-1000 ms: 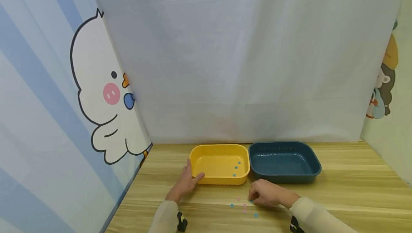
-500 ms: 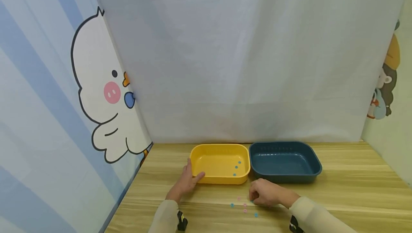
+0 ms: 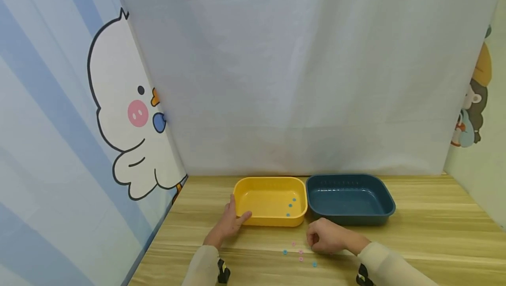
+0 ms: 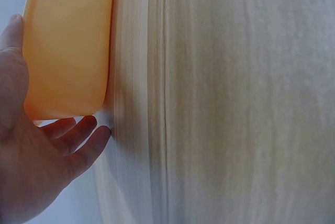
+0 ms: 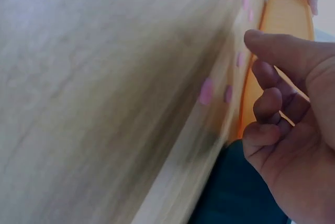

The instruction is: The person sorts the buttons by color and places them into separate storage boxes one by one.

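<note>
In the head view my left hand (image 3: 228,223) holds the front left corner of a yellow basin (image 3: 262,221), thumb over its front rim. The left wrist view shows the fingers bent round the end of the basin (image 4: 68,51). My right hand (image 3: 327,236) is low over the table with curled fingers, pinching a small blue bead mostly hidden at the fingertips. Beside it lie pink beads (image 3: 301,259) and blue beads (image 3: 314,264). More pink beads (image 5: 206,91) show near the right hand (image 5: 298,98) in the right wrist view. Several blue beads (image 3: 290,205) sit inside the yellow basin.
A dark teal basin (image 3: 350,220) stands right against the yellow one, behind the right hand. Both basins rest on a wood-grain table (image 3: 427,233). A pale curtain (image 3: 300,79) hangs along the table's back edge.
My right hand has risen very slightly, and the blue bead at its fingertips, visible before, is now nearly hidden. A pink bead shows below the wrist. The left hand has stayed on the yellow basin.
</note>
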A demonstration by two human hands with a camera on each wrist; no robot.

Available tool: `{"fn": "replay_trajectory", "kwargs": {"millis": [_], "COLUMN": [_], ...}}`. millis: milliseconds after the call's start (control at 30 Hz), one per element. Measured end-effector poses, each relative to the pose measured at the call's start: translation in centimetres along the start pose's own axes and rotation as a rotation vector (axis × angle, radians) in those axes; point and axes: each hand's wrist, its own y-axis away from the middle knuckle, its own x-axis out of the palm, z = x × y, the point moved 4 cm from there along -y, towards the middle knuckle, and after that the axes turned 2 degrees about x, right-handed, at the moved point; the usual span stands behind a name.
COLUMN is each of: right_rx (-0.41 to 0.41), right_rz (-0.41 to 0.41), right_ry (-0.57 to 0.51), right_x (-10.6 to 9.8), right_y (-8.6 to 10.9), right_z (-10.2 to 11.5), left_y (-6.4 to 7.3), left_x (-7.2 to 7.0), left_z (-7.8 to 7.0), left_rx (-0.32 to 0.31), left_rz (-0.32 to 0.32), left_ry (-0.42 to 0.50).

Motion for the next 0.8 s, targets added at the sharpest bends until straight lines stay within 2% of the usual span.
{"fn": "replay_trajectory", "kwargs": {"millis": [200,400,800], "right_rx": [0.055,0.061,0.089], "right_rz": [-0.032,-0.099,-0.148], "right_ry": [-0.180,-0.260,-0.360], "right_x": [-1.0,-1.9,-2.9], "right_y": [0.3,0.3,0.3], "right_z": [-0.2,-0.5,-0.4], "left_y": [0.0,0.0,0.0], "left_x": [-0.1,-0.1,0.0], "left_z": [-0.1,0.0,0.1], "left_rx": [0.008,0.002,0.000], "left_rz": [0.004,0.000,-0.003], "left_ry": [-0.006,-0.009,-0.005]}}
